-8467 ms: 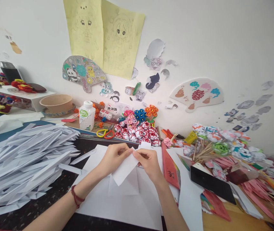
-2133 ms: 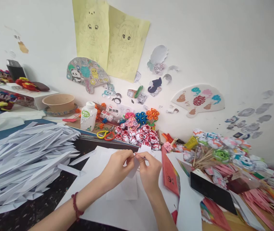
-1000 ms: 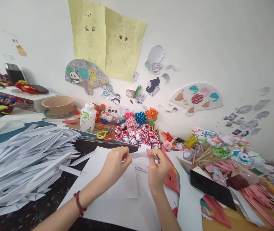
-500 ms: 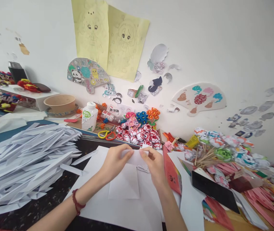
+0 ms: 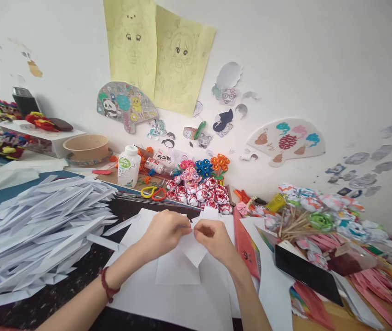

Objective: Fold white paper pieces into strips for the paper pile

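Observation:
My left hand (image 5: 168, 228) and my right hand (image 5: 213, 236) meet at the middle, each pinching the top edge of a small white paper sheet (image 5: 195, 251). The sheet hangs down with one corner pointing toward me, in front of the right hand's fingers. Beneath it lies a white paper square (image 5: 177, 271), partly covered, on a larger white sheet (image 5: 168, 303). A folded piece of white paper (image 5: 210, 213) shows just behind my right hand. A dark red bracelet (image 5: 107, 285) circles my left wrist.
Folded white paper strips (image 5: 44, 230) are heaped at left. Behind the hands are a white bottle (image 5: 128, 168), scissors (image 5: 152, 192) and red-white paper flowers (image 5: 199, 195). A black phone (image 5: 308, 275), a red packet (image 5: 247, 246) and stick bundles (image 5: 290, 220) lie at right.
Both hands have come closer together and slightly lower. The small sheet, held out flat between them before, now hangs with a corner downward over the paper square.

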### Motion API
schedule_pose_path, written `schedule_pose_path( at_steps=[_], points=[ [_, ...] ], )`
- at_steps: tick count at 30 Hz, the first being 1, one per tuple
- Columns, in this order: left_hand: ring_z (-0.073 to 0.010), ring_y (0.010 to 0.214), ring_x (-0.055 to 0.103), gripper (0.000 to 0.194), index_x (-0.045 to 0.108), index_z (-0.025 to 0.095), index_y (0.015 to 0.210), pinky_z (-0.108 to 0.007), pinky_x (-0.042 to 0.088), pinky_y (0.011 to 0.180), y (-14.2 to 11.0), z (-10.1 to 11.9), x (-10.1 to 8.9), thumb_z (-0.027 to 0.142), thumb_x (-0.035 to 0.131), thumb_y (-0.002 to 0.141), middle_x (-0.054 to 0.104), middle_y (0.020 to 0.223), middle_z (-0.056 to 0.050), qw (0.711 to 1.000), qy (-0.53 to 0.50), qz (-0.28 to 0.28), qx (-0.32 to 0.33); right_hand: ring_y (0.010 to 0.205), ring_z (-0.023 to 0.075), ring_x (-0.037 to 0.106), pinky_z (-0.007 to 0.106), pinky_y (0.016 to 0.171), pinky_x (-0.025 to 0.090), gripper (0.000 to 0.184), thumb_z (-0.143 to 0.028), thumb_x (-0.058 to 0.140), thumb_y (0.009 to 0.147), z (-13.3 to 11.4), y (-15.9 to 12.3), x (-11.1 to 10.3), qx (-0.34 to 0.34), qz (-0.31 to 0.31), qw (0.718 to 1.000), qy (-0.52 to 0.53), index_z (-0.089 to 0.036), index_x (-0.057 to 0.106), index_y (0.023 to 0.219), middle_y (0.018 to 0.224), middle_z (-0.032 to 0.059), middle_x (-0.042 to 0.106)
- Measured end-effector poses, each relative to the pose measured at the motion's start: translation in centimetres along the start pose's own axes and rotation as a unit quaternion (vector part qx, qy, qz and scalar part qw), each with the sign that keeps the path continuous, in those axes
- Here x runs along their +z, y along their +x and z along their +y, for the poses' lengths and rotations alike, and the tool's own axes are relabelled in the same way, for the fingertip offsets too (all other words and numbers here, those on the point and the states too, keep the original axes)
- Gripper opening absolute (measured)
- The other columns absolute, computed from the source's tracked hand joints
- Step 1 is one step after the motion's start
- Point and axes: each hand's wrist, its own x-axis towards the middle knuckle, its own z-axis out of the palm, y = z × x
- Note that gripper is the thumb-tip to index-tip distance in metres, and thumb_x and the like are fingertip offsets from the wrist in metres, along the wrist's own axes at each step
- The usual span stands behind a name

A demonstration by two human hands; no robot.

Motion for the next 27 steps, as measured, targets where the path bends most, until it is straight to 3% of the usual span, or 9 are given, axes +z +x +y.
schedule_pose_path(
  at_steps=[6, 11, 13, 16, 19, 23, 27],
  points=[
    [-0.0155, 0.065, 0.059, 0.019, 0.068, 0.021, 0.071, -0.025, 0.036, 0.065, 0.0, -0.2, -0.4, 0.017, 0.052, 0.079, 0.068, 0.067, -0.001, 0.998, 0.021, 0.056, -0.005, 0.051, 0.0103, 0.044, 0.021, 0.049, 0.035, 0.014, -0.011, 0.048, 0.064, 0.4, 0.0, -0.8, -0.005, 0.039, 0.997, -0.062, -0.016, 0.058, 0.056, 0.053, -0.0035, 0.051],
    [-0.0146, 0.067, 0.059, 0.018, 0.068, 0.018, 0.073, -0.022, 0.039, 0.062, 0.2, -0.8, -2.4, 0.023, 0.052, 0.080, 0.070, 0.073, -0.001, 0.985, -0.041, 0.164, -0.046, 0.046, 0.0105, 0.044, 0.020, 0.043, 0.031, 0.013, -0.014, 0.053, 0.063, 1.8, 0.1, -2.3, 0.013, 0.134, 0.980, -0.145, -0.016, 0.056, 0.051, 0.047, -0.0040, 0.048],
    [-0.0138, 0.065, 0.058, 0.020, 0.068, 0.018, 0.075, -0.021, 0.039, 0.061, 0.3, -0.8, -2.7, 0.029, 0.052, 0.081, 0.069, 0.073, 0.000, 0.979, -0.075, 0.175, -0.066, 0.048, 0.0119, 0.048, 0.021, 0.044, 0.036, 0.013, -0.019, 0.053, 0.069, 1.6, 0.1, -2.5, 0.018, 0.131, 0.986, -0.103, -0.016, 0.059, 0.058, 0.051, -0.0026, 0.053],
    [-0.0149, 0.068, 0.059, 0.026, 0.068, 0.017, 0.077, -0.020, 0.039, 0.060, 0.3, -0.7, -1.9, 0.035, 0.050, 0.083, 0.070, 0.074, 0.000, 0.975, -0.134, 0.157, -0.081, 0.057, 0.0154, 0.058, 0.025, 0.056, 0.047, 0.024, -0.035, 0.049, 0.081, 0.5, 0.1, -1.9, 0.010, 0.044, 0.999, 0.028, -0.016, 0.065, 0.079, 0.060, 0.0007, 0.061],
    [-0.0164, 0.071, 0.060, 0.029, 0.069, 0.016, 0.080, -0.021, 0.040, 0.059, 0.3, -0.7, -0.7, 0.038, 0.050, 0.083, 0.070, 0.079, -0.002, 0.965, -0.178, 0.160, -0.102, 0.065, 0.0177, 0.063, 0.029, 0.064, 0.050, 0.038, -0.050, 0.051, 0.080, -0.5, -0.1, -1.1, -0.004, -0.001, 0.993, 0.118, -0.017, 0.064, 0.092, 0.072, 0.0043, 0.066],
    [-0.0175, 0.073, 0.062, 0.028, 0.068, 0.016, 0.083, -0.023, 0.043, 0.061, 0.3, -1.0, -0.1, 0.039, 0.050, 0.083, 0.070, 0.084, -0.003, 0.961, -0.188, 0.160, -0.122, 0.067, 0.0191, 0.065, 0.031, 0.066, 0.051, 0.030, -0.045, 0.058, 0.078, -0.5, -0.1, -0.6, 0.016, 0.044, 0.988, 0.145, -0.016, 0.065, 0.080, 0.070, 0.0056, 0.068],
    [-0.0202, 0.090, 0.059, 0.022, 0.064, 0.021, 0.101, -0.030, 0.043, 0.078, 0.3, -0.5, 0.1, 0.030, 0.054, 0.083, 0.067, 0.102, -0.004, 0.977, -0.071, 0.187, -0.072, 0.055, 0.0166, 0.062, 0.028, 0.056, 0.050, 0.029, -0.042, 0.061, 0.076, -0.1, 0.0, -0.5, 0.034, 0.110, 0.985, 0.124, -0.016, 0.063, 0.063, 0.061, 0.0041, 0.066]
  ],
)
